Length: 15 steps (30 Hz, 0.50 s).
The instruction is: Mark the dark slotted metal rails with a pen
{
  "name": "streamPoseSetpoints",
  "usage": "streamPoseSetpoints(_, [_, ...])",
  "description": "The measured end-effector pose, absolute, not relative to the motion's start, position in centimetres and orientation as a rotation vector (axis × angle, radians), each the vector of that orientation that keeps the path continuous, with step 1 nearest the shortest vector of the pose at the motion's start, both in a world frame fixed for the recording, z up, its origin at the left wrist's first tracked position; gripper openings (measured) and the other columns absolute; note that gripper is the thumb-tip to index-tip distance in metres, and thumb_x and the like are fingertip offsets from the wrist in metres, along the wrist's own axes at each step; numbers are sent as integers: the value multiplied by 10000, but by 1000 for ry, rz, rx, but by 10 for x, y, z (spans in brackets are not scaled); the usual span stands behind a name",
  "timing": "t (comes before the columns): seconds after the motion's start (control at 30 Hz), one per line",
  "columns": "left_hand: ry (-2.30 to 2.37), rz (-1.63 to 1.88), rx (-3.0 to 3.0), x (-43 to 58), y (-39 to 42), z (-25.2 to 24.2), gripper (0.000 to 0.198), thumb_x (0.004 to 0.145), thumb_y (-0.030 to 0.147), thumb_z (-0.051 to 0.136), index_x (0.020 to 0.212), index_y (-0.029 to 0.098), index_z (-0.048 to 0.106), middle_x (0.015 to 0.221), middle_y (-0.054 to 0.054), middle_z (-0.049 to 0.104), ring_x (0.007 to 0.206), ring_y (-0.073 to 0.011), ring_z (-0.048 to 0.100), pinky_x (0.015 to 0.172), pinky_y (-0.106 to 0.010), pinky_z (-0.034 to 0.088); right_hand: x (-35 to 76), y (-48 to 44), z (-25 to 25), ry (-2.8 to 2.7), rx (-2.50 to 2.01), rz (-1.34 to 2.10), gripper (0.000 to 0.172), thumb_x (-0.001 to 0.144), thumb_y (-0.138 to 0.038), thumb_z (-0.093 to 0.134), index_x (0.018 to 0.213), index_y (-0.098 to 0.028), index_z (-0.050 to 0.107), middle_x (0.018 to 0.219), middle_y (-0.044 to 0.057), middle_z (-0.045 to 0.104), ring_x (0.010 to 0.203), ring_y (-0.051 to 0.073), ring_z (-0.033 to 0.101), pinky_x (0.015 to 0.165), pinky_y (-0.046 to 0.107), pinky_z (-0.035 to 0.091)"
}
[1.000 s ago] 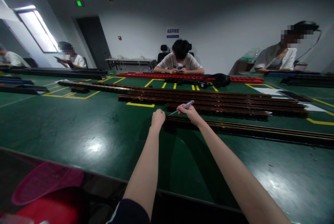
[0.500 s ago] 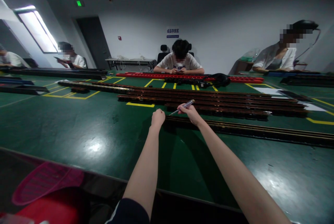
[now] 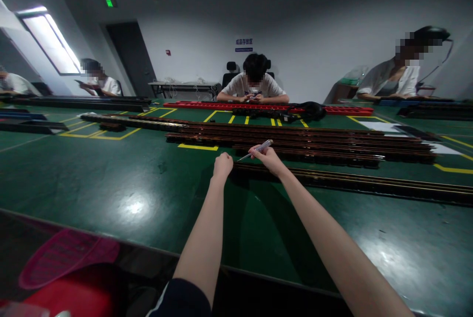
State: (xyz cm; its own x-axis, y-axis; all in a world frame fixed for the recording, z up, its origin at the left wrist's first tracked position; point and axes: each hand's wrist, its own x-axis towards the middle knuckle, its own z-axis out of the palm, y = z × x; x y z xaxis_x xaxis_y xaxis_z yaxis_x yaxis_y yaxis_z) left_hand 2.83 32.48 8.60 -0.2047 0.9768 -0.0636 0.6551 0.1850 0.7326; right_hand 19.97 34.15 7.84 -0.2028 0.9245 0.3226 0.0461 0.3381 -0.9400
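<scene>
My right hand [image 3: 269,158] grips a slim clear-handled screwdriver [image 3: 256,150], its tip slanting down to the left over the left end of a long dark rail [image 3: 354,184] that lies across the green table [image 3: 111,179]. My left hand [image 3: 222,165] is curled into a fist at that same end of the rail; what its fingers hold is hidden. Both arms reach far forward from the near table edge.
Several more long dark rails [image 3: 295,142] lie stacked just beyond the hands. Red rails [image 3: 266,108] lie further back, where a seated person [image 3: 254,85] faces me. Other people sit at the far left [image 3: 96,80] and far right [image 3: 397,75]. A pink perforated tray [image 3: 62,258] sits near left.
</scene>
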Motion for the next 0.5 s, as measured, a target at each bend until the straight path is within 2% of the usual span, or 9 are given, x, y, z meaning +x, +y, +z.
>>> streamPoseSetpoints(0.13, [1924,790,1509,28,325,85,224,936,177,427,1004,114,631,1002,-146,686,737,-161,680,526,-202,476,200,343,77,-1485,-926,1018,446,604,-575,754,777,-176,657,704,22,628,731,182,584,798,364,471])
streamPoseSetpoints(0.27, [1910,787,1508,28,325,86,233,937,172,424,1024,113,632,1018,-148,681,751,-164,681,538,-207,483,200,345,75,-1433,-912,990,438,645,-602,705,747,-183,628,743,28,616,731,171,565,787,347,462])
streamPoseSetpoints(0.5, [1903,772,1501,28,321,91,259,935,150,407,1054,102,632,1044,-154,680,766,-169,681,560,-220,498,200,350,69,-1371,-981,922,451,735,-647,598,721,-198,561,644,3,551,652,156,542,715,319,449])
